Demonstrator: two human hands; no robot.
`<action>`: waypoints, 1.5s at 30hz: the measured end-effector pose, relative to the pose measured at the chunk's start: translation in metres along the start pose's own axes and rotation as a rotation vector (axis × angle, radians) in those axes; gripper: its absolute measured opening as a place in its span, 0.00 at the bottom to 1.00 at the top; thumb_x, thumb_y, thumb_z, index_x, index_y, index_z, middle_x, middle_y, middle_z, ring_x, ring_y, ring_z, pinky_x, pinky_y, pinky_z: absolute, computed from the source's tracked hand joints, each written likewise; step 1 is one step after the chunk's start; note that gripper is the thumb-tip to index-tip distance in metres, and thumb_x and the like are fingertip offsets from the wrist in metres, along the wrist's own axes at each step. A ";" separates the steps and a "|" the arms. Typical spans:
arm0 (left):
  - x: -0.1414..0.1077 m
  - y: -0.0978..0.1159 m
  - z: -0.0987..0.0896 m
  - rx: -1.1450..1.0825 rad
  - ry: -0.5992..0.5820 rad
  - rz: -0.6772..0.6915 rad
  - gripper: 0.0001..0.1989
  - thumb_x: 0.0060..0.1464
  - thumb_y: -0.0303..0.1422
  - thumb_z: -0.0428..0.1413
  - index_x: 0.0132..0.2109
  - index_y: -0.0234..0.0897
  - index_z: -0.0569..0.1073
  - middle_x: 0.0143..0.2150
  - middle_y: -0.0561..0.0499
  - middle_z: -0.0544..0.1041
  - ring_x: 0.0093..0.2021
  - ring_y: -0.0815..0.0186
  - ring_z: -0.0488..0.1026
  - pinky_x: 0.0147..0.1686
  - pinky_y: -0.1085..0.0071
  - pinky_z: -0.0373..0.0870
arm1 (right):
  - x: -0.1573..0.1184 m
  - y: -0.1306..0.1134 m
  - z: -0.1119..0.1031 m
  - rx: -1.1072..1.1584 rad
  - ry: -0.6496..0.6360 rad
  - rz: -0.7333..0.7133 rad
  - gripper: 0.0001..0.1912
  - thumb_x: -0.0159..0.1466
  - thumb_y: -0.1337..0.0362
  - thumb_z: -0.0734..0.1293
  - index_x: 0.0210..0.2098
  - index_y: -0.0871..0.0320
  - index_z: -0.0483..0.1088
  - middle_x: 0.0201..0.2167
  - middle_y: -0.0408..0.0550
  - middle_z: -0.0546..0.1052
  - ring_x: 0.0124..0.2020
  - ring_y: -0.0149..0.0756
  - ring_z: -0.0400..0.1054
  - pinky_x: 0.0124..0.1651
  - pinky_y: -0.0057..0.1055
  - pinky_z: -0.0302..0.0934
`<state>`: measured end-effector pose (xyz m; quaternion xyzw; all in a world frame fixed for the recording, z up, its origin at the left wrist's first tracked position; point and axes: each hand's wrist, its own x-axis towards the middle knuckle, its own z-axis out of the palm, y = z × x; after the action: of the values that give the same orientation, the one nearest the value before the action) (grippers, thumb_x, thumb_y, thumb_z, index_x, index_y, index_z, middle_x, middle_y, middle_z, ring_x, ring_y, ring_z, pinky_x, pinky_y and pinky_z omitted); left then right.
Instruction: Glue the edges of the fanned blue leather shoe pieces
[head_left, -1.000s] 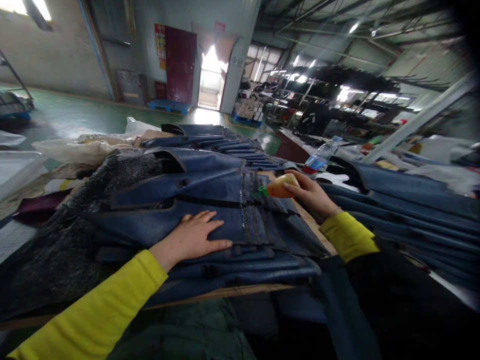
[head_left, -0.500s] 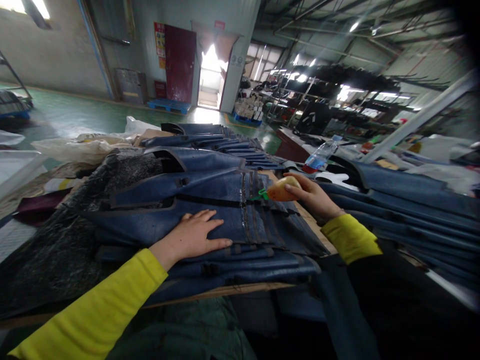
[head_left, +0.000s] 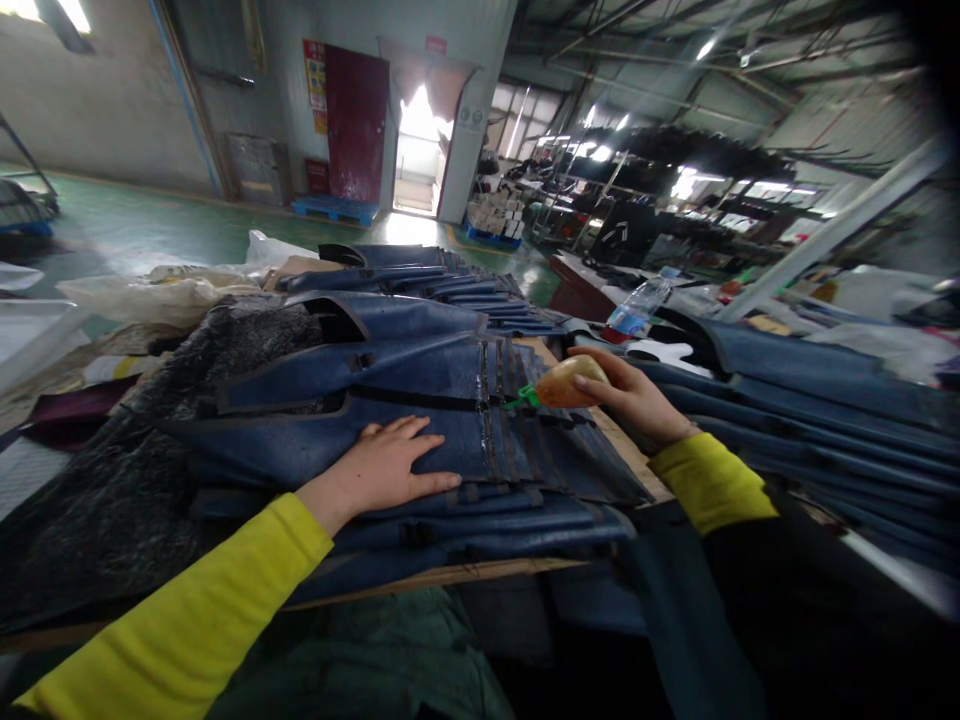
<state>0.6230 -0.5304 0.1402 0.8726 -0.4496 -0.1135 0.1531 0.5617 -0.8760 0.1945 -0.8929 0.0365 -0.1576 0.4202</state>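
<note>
My left hand [head_left: 394, 465] lies with its fingers spread on a dark blue sheet [head_left: 420, 375] that has black edging. My right hand [head_left: 634, 395] is wrapped round a yellowish squeeze bottle [head_left: 571, 383], whose green nozzle [head_left: 523, 398] points left at the layered right-hand edges of the blue sheets. A shiny wet-looking strip [head_left: 484, 425] runs down the sheet between my left hand and the nozzle. Whether the nozzle touches the sheet I cannot tell.
More folded blue pieces [head_left: 832, 410] lie on the right, near a clear plastic bottle [head_left: 637, 308]. Behind the stack are further blue pieces [head_left: 465, 285]. Crumpled plastic [head_left: 150, 295] is at the left. A wooden board edge [head_left: 450, 575] runs along the front.
My right hand and the squeeze bottle have shifted slightly right and down, with the nozzle a little lower over the sheet edges. My left hand has stayed on the sheet.
</note>
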 end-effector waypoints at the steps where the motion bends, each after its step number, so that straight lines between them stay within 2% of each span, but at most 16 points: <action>1: 0.000 0.000 0.000 0.001 0.001 0.000 0.40 0.50 0.64 0.35 0.61 0.46 0.61 0.67 0.43 0.54 0.65 0.53 0.51 0.58 0.51 0.53 | -0.002 -0.001 0.000 -0.004 -0.002 0.002 0.28 0.54 0.49 0.70 0.52 0.48 0.67 0.49 0.45 0.72 0.53 0.51 0.64 0.57 0.47 0.58; 4: 0.000 0.001 -0.001 0.003 0.001 0.000 0.40 0.50 0.64 0.35 0.62 0.46 0.61 0.67 0.43 0.54 0.65 0.53 0.51 0.58 0.51 0.53 | -0.007 -0.002 -0.002 -0.013 -0.024 0.004 0.28 0.54 0.49 0.70 0.52 0.48 0.67 0.49 0.45 0.73 0.52 0.51 0.65 0.55 0.47 0.60; 13: 0.000 0.001 -0.002 0.010 -0.008 -0.004 0.40 0.50 0.64 0.35 0.62 0.46 0.61 0.67 0.43 0.54 0.66 0.53 0.51 0.58 0.50 0.53 | -0.024 -0.008 -0.004 -0.052 -0.090 0.013 0.26 0.55 0.49 0.69 0.52 0.47 0.66 0.51 0.44 0.72 0.54 0.51 0.63 0.58 0.45 0.58; 19: 0.000 0.002 -0.003 0.013 -0.018 -0.014 0.40 0.50 0.64 0.35 0.62 0.46 0.61 0.67 0.43 0.53 0.65 0.52 0.51 0.58 0.50 0.53 | -0.036 -0.013 -0.005 -0.081 -0.141 0.042 0.27 0.55 0.48 0.69 0.53 0.47 0.66 0.49 0.43 0.73 0.51 0.52 0.66 0.54 0.44 0.63; 26: 0.000 0.001 -0.001 0.032 -0.004 0.006 0.40 0.51 0.63 0.34 0.62 0.46 0.61 0.67 0.43 0.54 0.65 0.53 0.51 0.57 0.49 0.55 | -0.045 -0.011 -0.007 -0.089 -0.183 0.042 0.28 0.56 0.48 0.68 0.54 0.47 0.66 0.53 0.43 0.71 0.53 0.51 0.64 0.55 0.42 0.62; 37: 0.000 0.001 0.001 0.044 0.007 0.008 0.40 0.51 0.64 0.34 0.62 0.46 0.61 0.66 0.43 0.55 0.65 0.54 0.52 0.57 0.50 0.55 | -0.060 -0.023 -0.009 -0.027 -0.198 0.087 0.28 0.55 0.48 0.68 0.53 0.49 0.67 0.50 0.45 0.72 0.51 0.51 0.66 0.53 0.42 0.64; 45: 0.001 0.001 0.000 0.045 0.000 0.009 0.40 0.51 0.63 0.34 0.62 0.46 0.61 0.66 0.43 0.55 0.65 0.54 0.52 0.57 0.51 0.55 | -0.063 -0.020 -0.006 -0.014 -0.189 0.063 0.27 0.56 0.49 0.68 0.53 0.49 0.66 0.52 0.46 0.71 0.52 0.50 0.66 0.51 0.40 0.65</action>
<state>0.6232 -0.5316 0.1408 0.8738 -0.4560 -0.1024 0.1339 0.4983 -0.8554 0.1971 -0.9051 0.0257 -0.0593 0.4203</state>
